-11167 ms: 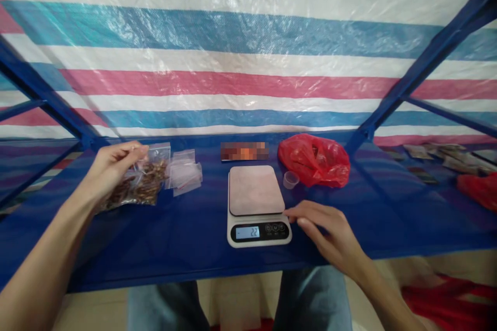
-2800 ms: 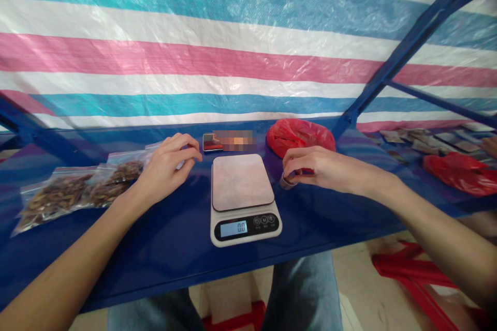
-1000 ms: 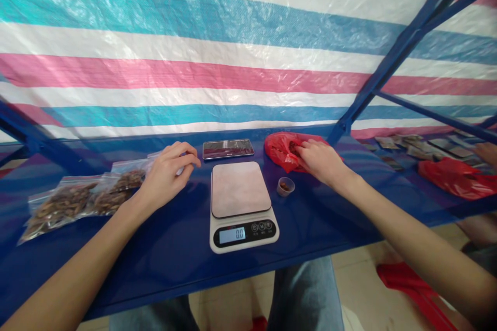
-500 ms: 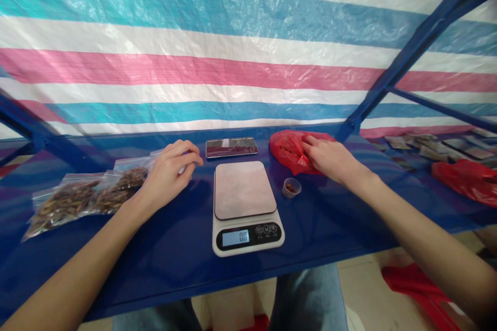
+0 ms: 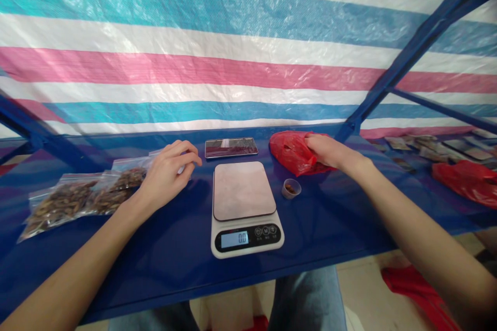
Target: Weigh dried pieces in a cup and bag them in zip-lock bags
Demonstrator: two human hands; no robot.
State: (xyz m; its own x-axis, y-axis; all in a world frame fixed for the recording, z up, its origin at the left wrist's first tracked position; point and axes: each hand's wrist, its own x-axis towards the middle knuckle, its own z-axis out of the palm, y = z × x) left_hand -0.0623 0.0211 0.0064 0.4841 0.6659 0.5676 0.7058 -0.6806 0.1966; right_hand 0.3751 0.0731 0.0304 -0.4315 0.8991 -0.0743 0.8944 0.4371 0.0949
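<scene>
My left hand (image 5: 170, 170) rests beside the clear zip bags (image 5: 128, 178), its fingers loosely bent and apart, holding nothing that I can see. Those bags contain brown dried pieces. My right hand (image 5: 324, 150) reaches into the opening of a crumpled red plastic bag (image 5: 289, 150), whose film hides the fingertips. Between the hands stands a white digital scale (image 5: 244, 191) with a bare plate and a reading of 0.0. Just right of the scale is a small clear cup (image 5: 291, 189) with some brown bits in it.
A phone (image 5: 232, 147) lies flat behind the scale. Farther right on the blue table (image 5: 174, 264) are another red bag (image 5: 468, 181) and several small packets (image 5: 423, 145). Blue metal bars (image 5: 376, 83) and a striped plastic sheet (image 5: 233, 72) stand behind.
My right hand has gone deeper into the red bag, and its fingers are now more covered. The left hand has stayed nearly still.
</scene>
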